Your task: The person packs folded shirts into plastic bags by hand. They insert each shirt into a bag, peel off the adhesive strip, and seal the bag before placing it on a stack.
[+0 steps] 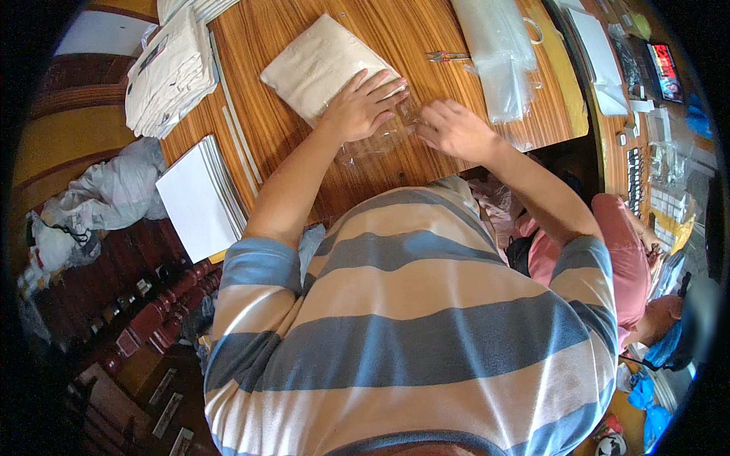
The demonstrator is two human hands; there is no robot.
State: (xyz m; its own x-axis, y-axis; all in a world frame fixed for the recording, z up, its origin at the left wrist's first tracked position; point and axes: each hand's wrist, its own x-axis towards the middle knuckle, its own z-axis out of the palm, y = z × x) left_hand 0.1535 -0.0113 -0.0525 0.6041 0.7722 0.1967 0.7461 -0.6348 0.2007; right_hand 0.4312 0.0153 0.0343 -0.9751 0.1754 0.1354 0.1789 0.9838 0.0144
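A folded cream cloth (323,57) in a clear plastic bag lies tilted on the wooden table. My left hand (361,106) rests flat on its near right corner, fingers spread. Beyond the cloth, the bag's loose clear end (372,144) spreads toward me, partly under my left hand. Just right of that corner is my right hand (458,131), its fingers curled and pinched at the edge of the clear plastic. The exact grip of the fingertips is hard to make out.
Small red-handled thread snips (449,56) lie right of the cloth, beside a stack of clear plastic bags (494,61). Folded cream garments (171,76) and white sheets (201,201) are piled at the left. A person in pink (627,258) sits close on my right.
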